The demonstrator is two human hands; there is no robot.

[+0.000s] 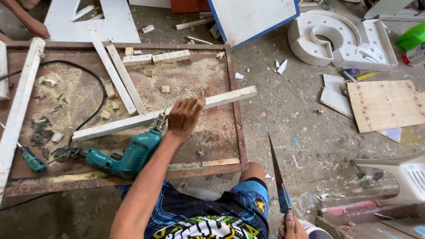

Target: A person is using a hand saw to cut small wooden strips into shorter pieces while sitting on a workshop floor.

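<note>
My left hand (185, 117) presses down on a long white wooden strip (226, 97) that lies slantwise across a rusty metal table (236, 132) strewn with sawdust. Just left of that hand lies a teal electric drill (128, 157), its chuck touching the strip and its black cord looping off to the left. Down at the lower right, my right hand (290, 226) grips the blue handle of a handsaw (278, 177), whose blade points up and away over the floor.
Two more white strips (121, 79), small wood blocks, a pile of screws (42, 132) and a green-handled screwdriver (31, 159) lie on the table. Another person's hand (37, 28) rests at the top left. White foam shapes (341, 40), a plywood sheet (385, 104) and a plastic chair (403, 175) sit on the floor.
</note>
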